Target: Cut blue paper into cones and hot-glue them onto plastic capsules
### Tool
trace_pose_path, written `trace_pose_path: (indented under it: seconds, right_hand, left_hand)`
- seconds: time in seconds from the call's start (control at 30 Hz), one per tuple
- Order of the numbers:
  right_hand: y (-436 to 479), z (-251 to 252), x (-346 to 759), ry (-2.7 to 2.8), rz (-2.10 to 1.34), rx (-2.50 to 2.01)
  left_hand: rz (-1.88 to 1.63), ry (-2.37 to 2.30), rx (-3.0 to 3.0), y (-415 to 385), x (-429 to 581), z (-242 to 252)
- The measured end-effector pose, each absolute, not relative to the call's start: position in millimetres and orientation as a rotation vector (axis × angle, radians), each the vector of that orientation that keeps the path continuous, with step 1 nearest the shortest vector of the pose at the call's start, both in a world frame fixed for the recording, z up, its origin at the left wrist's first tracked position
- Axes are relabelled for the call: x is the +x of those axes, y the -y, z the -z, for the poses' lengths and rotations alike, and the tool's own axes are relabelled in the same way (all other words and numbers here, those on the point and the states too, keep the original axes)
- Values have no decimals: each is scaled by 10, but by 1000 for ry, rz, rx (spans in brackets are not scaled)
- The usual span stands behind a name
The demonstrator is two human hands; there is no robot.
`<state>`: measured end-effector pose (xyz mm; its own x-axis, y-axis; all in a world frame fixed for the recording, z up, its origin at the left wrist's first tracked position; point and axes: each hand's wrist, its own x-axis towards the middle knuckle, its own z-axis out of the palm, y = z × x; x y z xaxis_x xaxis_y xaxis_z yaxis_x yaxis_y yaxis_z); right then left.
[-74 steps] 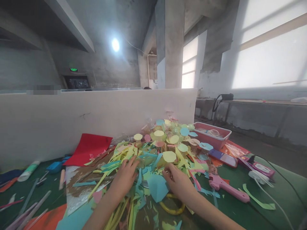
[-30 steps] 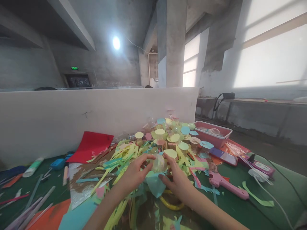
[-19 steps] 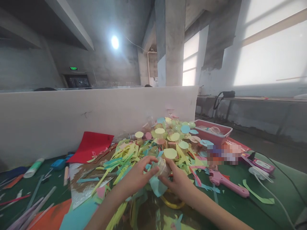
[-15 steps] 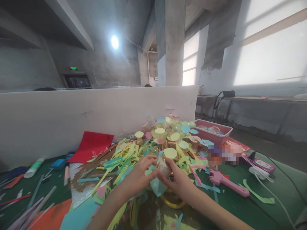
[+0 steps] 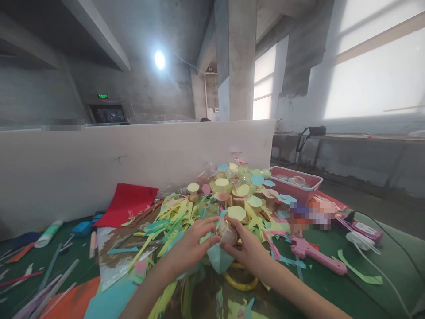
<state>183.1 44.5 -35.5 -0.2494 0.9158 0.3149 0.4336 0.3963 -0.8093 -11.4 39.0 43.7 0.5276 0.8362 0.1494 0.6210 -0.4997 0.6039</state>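
Observation:
In front of me, my left hand [image 5: 202, 237] and my right hand [image 5: 241, 241] are closed around a small, clear, rounded plastic piece [image 5: 227, 232], possibly part of a bottle. My left fingertips press on its left side, while my right thumb and fingers curve round its right. Directly below it is a pale blue-green paper piece [image 5: 220, 260]; whether the two are joined I cannot tell. A yellow ring [image 5: 244, 283] lies under my right wrist. Just beyond my fingers is a pale yellow paper disc [image 5: 236, 213].
Behind my hands rises a heap of clear plastic pieces topped with paper discs [image 5: 222, 182], amid yellow paper strips [image 5: 179, 208]. A pink glue gun [image 5: 318, 257] with a cord lies right, near a pink bin [image 5: 299, 190]. Red sheet [image 5: 128, 204] and white partition [image 5: 133, 155] stand left and behind.
My hands stay around the plastic piece, which appears slightly turned, showing more of its rounded side. My right fingers have shifted a little. The whole view has moved very slightly.

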Motion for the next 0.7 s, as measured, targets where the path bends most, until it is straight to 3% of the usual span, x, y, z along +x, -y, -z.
trace_pose_path:
  seconds: [0.7]
  right_hand:
    - [-425, 295, 1819, 1761, -973, -1037]
  left_hand:
    - [-607, -1120, 2109, -461, -199, -345]
